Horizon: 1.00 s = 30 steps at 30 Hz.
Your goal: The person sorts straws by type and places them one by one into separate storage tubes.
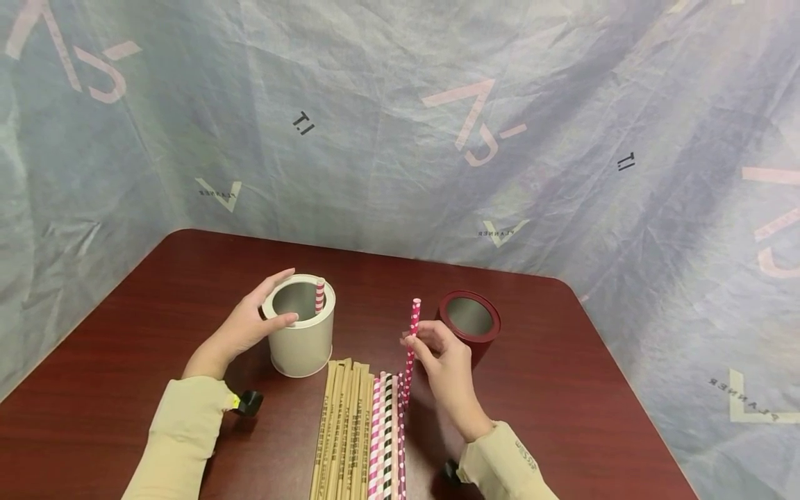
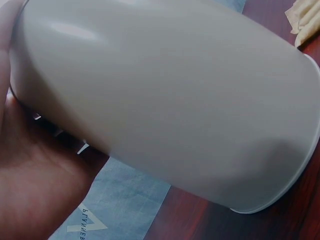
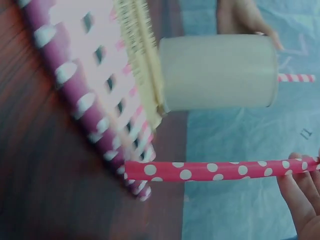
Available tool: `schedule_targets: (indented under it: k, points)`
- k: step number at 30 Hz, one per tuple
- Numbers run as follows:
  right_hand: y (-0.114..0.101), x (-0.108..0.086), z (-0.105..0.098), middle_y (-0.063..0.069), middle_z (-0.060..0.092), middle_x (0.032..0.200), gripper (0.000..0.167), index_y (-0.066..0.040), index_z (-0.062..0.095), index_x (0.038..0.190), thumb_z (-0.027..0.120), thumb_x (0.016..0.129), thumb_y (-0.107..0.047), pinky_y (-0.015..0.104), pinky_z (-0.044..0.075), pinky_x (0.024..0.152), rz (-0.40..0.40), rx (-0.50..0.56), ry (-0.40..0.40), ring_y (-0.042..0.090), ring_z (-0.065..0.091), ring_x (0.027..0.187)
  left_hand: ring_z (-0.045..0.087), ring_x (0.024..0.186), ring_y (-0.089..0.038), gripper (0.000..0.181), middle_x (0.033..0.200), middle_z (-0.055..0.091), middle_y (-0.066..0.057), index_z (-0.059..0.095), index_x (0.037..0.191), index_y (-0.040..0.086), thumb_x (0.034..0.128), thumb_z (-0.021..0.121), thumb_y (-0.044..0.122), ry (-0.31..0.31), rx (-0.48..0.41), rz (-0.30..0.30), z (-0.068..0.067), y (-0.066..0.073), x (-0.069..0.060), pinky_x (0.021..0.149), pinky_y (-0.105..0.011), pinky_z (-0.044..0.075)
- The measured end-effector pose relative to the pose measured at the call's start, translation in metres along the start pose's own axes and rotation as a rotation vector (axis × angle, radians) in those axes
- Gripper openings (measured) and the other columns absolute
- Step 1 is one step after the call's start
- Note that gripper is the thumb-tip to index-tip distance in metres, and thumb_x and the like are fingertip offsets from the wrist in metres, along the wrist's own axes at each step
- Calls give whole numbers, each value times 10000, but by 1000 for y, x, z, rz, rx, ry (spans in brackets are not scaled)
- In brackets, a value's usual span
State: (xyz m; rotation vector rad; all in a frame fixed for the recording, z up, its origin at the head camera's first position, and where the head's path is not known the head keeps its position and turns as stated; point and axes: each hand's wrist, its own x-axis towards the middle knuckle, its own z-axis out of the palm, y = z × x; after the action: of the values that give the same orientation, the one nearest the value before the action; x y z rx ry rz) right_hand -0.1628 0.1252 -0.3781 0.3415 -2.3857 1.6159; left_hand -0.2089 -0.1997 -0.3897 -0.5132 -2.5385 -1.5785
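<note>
My left hand (image 1: 250,316) grips the upper rim of a cream-white cylindrical can (image 1: 302,347), thumb over the front edge. One pink-and-white striped paper straw (image 1: 320,295) stands inside that can, its top above the rim. Between thumb and fingers, my right hand (image 1: 445,364) pinches a pink straw with white dots (image 3: 215,171), held nearly upright. Its lower end is close to the row of straws; contact cannot be told. Behind the right hand stands a dark red can (image 1: 470,318), partly hidden by that hand. In the left wrist view the white can's wall (image 2: 165,95) fills most of the picture.
Kraft-wrapped straws (image 1: 342,430) lie side by side at the table's front, with several striped and dotted straws (image 1: 387,437) along their right. The dark red-brown table (image 1: 206,278) has rounded far corners. Grey printed cloth (image 1: 375,173) hangs around it.
</note>
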Motion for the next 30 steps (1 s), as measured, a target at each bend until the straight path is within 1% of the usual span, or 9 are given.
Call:
schedule_targets:
  k: [3, 6, 9, 12, 18, 21, 26, 30]
  points:
    - [-6, 6, -1, 110, 748, 1007, 138, -104, 645, 1011, 682, 894, -167, 231, 573, 754, -5, 73, 35, 104, 723, 887, 367, 1342, -358, 775, 1527, 349, -182, 303, 1515, 137, 852, 702, 181, 0, 2, 3, 1, 0, 1, 1039, -592, 319]
    - [-13, 12, -1, 118, 745, 1019, 156, -67, 643, 1016, 682, 895, -156, 244, 576, 762, -31, 131, 79, 101, 723, 903, 363, 1346, -364, 778, 1526, 348, -185, 302, 1515, 134, 850, 703, 181, -1, -1, 6, 1, 0, 2, 1044, -600, 312]
    - [-21, 16, 0, 135, 741, 1033, 168, -36, 637, 1026, 678, 896, -134, 253, 574, 785, -86, 189, 117, 102, 722, 923, 358, 1350, -371, 778, 1528, 344, -190, 302, 1514, 125, 850, 703, 180, -1, -4, 10, 1, 0, 2, 1045, -606, 308]
    - [-28, 20, 4, 174, 728, 1056, 187, 4, 618, 1047, 661, 905, -110, 266, 568, 822, -159, 253, 136, 118, 719, 951, 352, 1355, -372, 778, 1531, 337, -193, 299, 1516, 123, 852, 700, 174, -3, -6, 12, 0, 1, 1, 1044, -606, 306]
    - [-43, 25, 18, 212, 701, 1105, 197, 48, 566, 1070, 611, 938, -92, 294, 540, 910, -296, 306, 162, 145, 694, 1037, 357, 1349, -371, 776, 1528, 341, -192, 296, 1518, 130, 856, 698, 171, -4, -12, 10, 1, 1, 1, 1036, -599, 314]
    - [-49, 28, 24, 220, 684, 1117, 191, 45, 547, 1090, 585, 954, -84, 319, 519, 956, -349, 325, 174, 169, 676, 1073, 360, 1345, -373, 773, 1526, 344, -193, 294, 1518, 123, 860, 697, 173, -6, -12, 11, 2, 0, 2, 1036, -596, 318]
    - [-57, 36, 34, 186, 681, 1112, 192, 24, 538, 1127, 561, 965, -77, 333, 495, 996, -413, 326, 189, 192, 659, 1085, 349, 1352, -360, 763, 1530, 339, -185, 290, 1519, 124, 870, 687, 175, -6, -2, 1, 2, -3, 2, 1039, -588, 313]
    - [-65, 41, 42, 210, 674, 1104, 186, 48, 525, 1122, 545, 970, -59, 351, 499, 991, -463, 356, 190, 199, 664, 1078, 352, 1343, -363, 769, 1527, 339, -189, 285, 1521, 125, 868, 688, 184, -4, -2, -5, 1, -3, 1, 1033, -596, 315]
